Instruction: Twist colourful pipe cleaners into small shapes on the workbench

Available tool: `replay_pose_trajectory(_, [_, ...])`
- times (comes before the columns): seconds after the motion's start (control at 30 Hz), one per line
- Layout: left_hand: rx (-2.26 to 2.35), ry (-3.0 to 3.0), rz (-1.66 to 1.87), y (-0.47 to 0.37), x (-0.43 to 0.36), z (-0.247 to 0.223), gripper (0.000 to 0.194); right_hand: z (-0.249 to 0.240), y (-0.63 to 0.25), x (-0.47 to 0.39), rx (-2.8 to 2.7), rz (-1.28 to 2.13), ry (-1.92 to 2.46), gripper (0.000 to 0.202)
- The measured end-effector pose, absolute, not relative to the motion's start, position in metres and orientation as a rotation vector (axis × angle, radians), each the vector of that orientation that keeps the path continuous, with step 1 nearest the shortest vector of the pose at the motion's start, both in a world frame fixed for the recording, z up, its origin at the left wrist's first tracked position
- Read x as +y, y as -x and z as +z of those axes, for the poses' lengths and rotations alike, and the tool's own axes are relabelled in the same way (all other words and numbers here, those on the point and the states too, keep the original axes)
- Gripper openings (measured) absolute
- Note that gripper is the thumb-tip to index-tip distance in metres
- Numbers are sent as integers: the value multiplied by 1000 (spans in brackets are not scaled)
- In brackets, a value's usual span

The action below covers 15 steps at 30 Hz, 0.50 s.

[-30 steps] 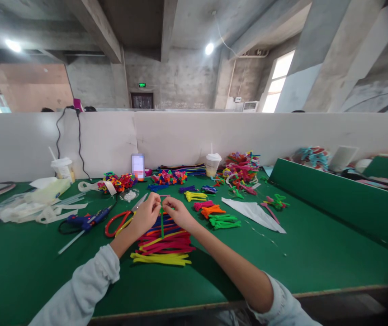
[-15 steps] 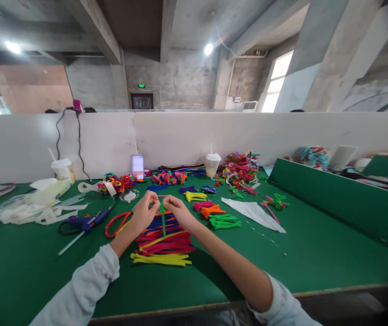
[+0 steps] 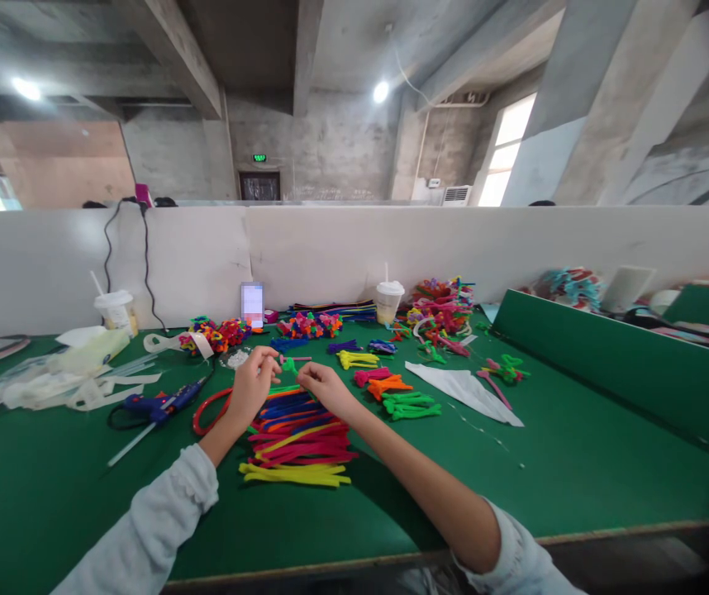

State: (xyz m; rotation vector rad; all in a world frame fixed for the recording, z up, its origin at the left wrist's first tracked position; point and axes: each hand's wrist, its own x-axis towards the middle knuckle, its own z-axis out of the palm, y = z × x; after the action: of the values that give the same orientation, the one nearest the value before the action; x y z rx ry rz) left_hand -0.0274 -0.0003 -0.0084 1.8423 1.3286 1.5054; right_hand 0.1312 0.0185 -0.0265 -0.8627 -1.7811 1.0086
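Observation:
Between my hands is a green pipe cleaner (image 3: 289, 365), its upper part bent into a small loop. My right hand (image 3: 328, 390) pinches one end of it between thumb and forefinger. On the other side, my left hand (image 3: 255, 387) has its fingertips closed at the loop. Below them, straight pipe cleaners lie in a layered pile: blue and orange strips (image 3: 292, 411), pink strips (image 3: 311, 445) and yellow strips (image 3: 296, 474) nearest me. Red-handled scissors (image 3: 209, 411) lie partly hidden beside my left wrist.
A blue glue gun (image 3: 162, 405) lies left, near plastic wrapping (image 3: 50, 380). Right of my hands are folded bundles in yellow (image 3: 358, 359), orange (image 3: 388, 386) and green (image 3: 410, 405). A phone (image 3: 252, 304) and lidded cup (image 3: 388, 302) stand by the partition. White paper (image 3: 463, 390) lies right.
The green pipe cleaner hung straight down between my hands and is now curled into a loop. My left hand has shifted slightly left, its fingers a bit looser.

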Motion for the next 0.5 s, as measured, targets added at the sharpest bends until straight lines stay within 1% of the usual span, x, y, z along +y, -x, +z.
replay_pose_trajectory(0.1, [1422,-1854,1469,31,4,-9,24,-27,-131,19,-1785,978,871,17])
replay_pose_trajectory(0.3, [1528,-2217,1245,30,2,-7,22,-31,-132,23,-1814,932,864,16])
replay_pose_trajectory(0.5, [1728,-2267,1181,35,7,-9,25,-31,-137,27,-1838,858,873,20])
